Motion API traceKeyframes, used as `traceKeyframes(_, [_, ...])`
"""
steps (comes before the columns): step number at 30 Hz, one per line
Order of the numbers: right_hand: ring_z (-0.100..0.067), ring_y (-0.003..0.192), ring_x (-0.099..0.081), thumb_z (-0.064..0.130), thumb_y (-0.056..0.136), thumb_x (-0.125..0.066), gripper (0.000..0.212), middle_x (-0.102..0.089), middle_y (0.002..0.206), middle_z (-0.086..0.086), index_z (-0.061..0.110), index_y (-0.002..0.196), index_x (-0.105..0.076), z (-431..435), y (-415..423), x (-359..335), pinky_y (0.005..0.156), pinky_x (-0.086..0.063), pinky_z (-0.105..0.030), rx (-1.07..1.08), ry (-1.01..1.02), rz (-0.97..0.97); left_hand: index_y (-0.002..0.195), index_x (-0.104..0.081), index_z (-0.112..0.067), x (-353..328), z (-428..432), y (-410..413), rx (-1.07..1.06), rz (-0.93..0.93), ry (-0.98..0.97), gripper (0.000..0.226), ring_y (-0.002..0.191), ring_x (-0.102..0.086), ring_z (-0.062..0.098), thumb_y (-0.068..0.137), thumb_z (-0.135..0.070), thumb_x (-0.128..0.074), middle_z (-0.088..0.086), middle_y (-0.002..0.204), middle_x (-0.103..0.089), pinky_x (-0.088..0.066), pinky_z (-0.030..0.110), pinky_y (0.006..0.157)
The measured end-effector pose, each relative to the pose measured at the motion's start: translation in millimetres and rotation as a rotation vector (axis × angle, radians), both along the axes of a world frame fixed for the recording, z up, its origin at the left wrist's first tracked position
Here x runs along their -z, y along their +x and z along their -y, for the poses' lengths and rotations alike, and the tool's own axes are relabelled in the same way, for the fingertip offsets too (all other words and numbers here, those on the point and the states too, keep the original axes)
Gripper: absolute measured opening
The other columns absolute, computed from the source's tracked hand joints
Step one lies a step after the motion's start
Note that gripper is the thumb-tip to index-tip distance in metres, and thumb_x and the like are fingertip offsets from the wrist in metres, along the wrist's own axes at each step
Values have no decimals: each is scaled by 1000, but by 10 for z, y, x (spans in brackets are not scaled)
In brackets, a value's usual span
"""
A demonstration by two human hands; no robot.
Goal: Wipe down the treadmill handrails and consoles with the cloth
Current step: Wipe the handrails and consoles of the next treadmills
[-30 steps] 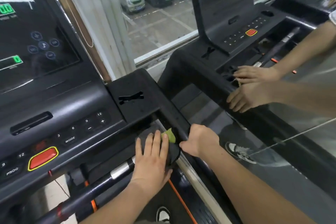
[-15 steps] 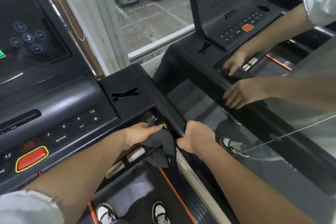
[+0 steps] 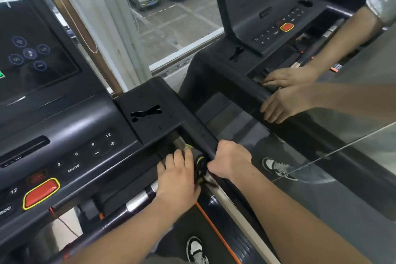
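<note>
Since the cloth [image 3: 200,165] is only pressed under the flat left grip [image 3: 177,176], it could be dropped; the rail [image 3: 200,133] is held by the right grip [image 3: 230,162].

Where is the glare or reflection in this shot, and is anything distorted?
Head view: the mirror wall at right doubles the left hand, right hand and handrail; head view: a soft sheen streaks the console along its curved front; head view: the wide lens bows the window frame; the cloth looks slightly smeared.
</note>
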State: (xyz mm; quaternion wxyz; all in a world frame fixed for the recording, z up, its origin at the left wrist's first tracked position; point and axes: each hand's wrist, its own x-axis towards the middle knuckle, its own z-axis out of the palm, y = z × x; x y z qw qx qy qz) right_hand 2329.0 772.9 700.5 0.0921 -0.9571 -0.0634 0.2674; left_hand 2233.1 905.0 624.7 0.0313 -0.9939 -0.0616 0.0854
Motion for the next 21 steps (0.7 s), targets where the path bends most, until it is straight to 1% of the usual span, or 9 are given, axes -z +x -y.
traceKeyframes(2, [-25, 90, -58, 35, 87, -68, 38, -65, 102, -2, 16, 118, -58, -6, 10, 29, 73, -44, -32, 26, 11, 8, 155, -15, -6, -10, -21, 123, 2, -37, 51, 103, 117, -48, 33, 84, -68, -55, 14, 135, -43, -48, 47, 91])
traceKeyframes(5, [-24, 85, -55, 32, 85, -68, 38, -65, 102, -3, 16, 118, -58, -6, 8, 42, 72, -46, -32, 37, 9, 16, 136, -35, -12, -49, -69, 398, -19, -67, 21, 85, 106, -59, 30, 82, -74, -54, 10, 120, -54, -54, 39, 75])
traceKeyframes(7, [-25, 85, -57, 32, 84, -67, 39, -63, 96, -2, 16, 118, -57, -7, 2, 42, 71, -47, -33, 36, -7, -2, 125, -42, -16, -91, -112, 496, -7, -107, -65, 74, 101, -64, 29, 80, -74, -56, 7, 114, -61, -55, 38, 75])
traceKeyframes(9, [-27, 89, -60, 31, 84, -66, 38, -61, 96, -1, 16, 118, -57, -15, 10, 10, 73, -48, -33, 38, -11, -26, 124, -47, -19, -142, -248, 560, -37, -204, -313, 73, 103, -66, 26, 75, -70, -65, 2, 115, -66, -54, 34, 82])
traceKeyframes(12, [-27, 95, -59, 32, 84, -65, 34, -57, 97, 0, 18, 113, -55, -28, -1, -46, 77, -49, -35, 37, -13, -54, 126, -56, -25, -210, -536, 528, -311, -430, -988, 75, 111, -64, 10, 66, -57, -88, -8, 126, -67, -51, 30, 102])
traceKeyframes(13, [-26, 93, -58, 32, 84, -65, 31, -57, 96, 0, 19, 109, -53, -25, -16, -56, 76, -49, -35, 41, -10, -53, 125, -57, -25, -189, -593, 468, -364, -422, -1099, 78, 111, -64, 8, 63, -58, -90, -11, 126, -67, -50, 30, 105])
traceKeyframes(15, [-24, 92, -59, 30, 83, -64, 27, -60, 94, 1, 19, 105, -53, -13, -50, -66, 75, -50, -34, 47, -3, -41, 127, -61, -24, -179, -604, 295, -306, -267, -999, 79, 109, -66, 9, 65, -68, -80, -9, 119, -70, -52, 33, 103])
traceKeyframes(18, [-25, 96, -63, 24, 78, -60, 27, -65, 99, -1, 19, 104, -55, -11, -90, -80, 80, -55, -34, 49, 14, -25, 134, -56, -23, -207, -552, -139, 35, 20, -391, 52, 109, -60, 26, 87, -44, -63, 1, 119, -61, -52, 38, 94])
traceKeyframes(21, [-25, 98, -65, 21, 74, -59, 27, -67, 102, -1, 19, 101, -56, -6, -116, -91, 84, -57, -35, 46, 26, -15, 119, -65, -27, -363, -544, -624, 106, 252, -329, 44, 96, -64, 24, 77, -39, -55, -6, 107, -65, -57, 37, 78])
